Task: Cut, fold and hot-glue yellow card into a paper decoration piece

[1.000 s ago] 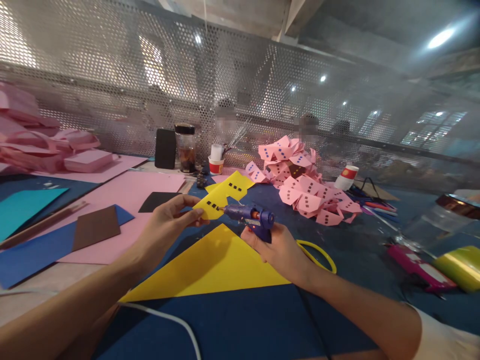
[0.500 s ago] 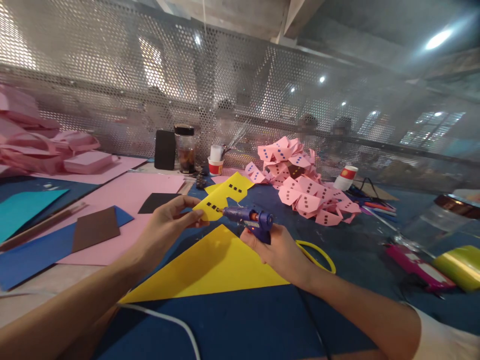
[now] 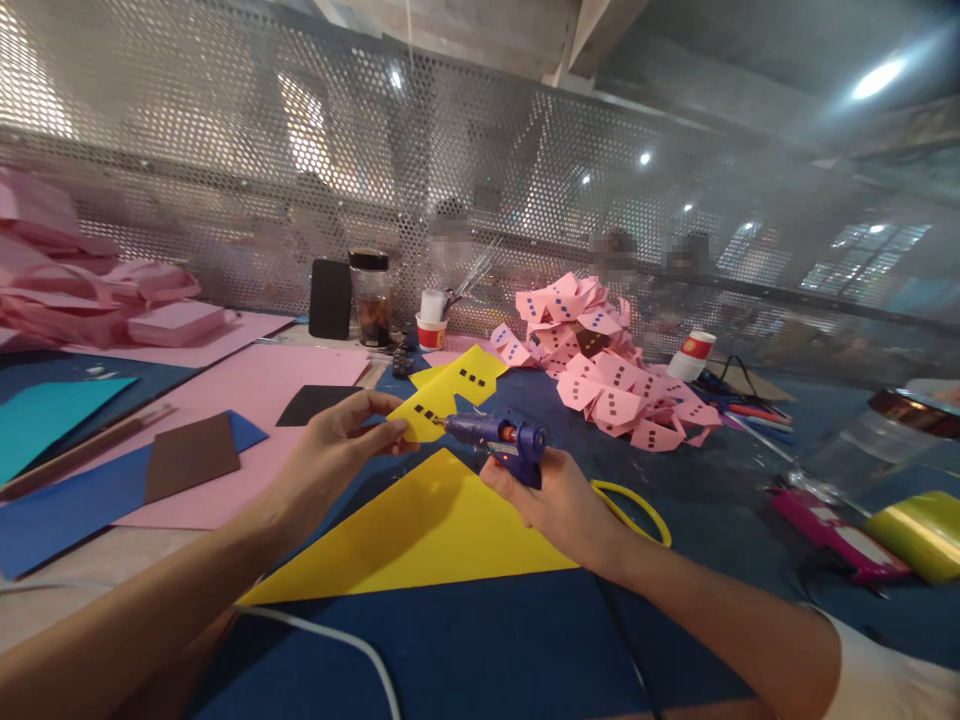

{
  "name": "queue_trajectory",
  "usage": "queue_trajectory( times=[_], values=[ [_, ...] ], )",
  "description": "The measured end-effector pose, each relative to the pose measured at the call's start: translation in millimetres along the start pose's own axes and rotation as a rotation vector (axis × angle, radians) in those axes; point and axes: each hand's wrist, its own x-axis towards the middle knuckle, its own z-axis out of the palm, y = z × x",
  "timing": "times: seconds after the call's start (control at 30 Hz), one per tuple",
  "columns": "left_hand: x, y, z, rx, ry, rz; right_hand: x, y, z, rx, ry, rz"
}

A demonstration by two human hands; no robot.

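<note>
Between thumb and fingers, my left hand (image 3: 352, 435) pinches the near end of a yellow paper piece (image 3: 450, 388) that carries small black squares in two rows. My right hand (image 3: 559, 510) grips a blue glue gun (image 3: 499, 438), its nozzle pointing left at the row of squares near my left fingertips. Whether the nozzle touches the paper I cannot tell. Below both hands lies a large yellow sheet (image 3: 420, 535) on the dark blue table top (image 3: 465, 650). A yellow scissor-like loop (image 3: 645, 510) shows beside my right wrist.
Pink folded papers with small squares (image 3: 615, 390) are heaped at the back right. Left lie pink sheets (image 3: 262, 455), a brown piece (image 3: 193, 458) and a blue strip (image 3: 67, 525). A lidded jar (image 3: 371, 300) and paper cups (image 3: 691, 357) stand behind. A white cable (image 3: 337, 635) crosses the front.
</note>
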Motion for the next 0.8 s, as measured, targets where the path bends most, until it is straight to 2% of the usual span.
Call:
queue_trajectory(
  times=[0.8],
  values=[
    [0.2,-0.5,-0.9,0.006,-0.022,0.03,-1.5,-2.0,-2.1,0.007,-0.009,0.028]
  ],
)
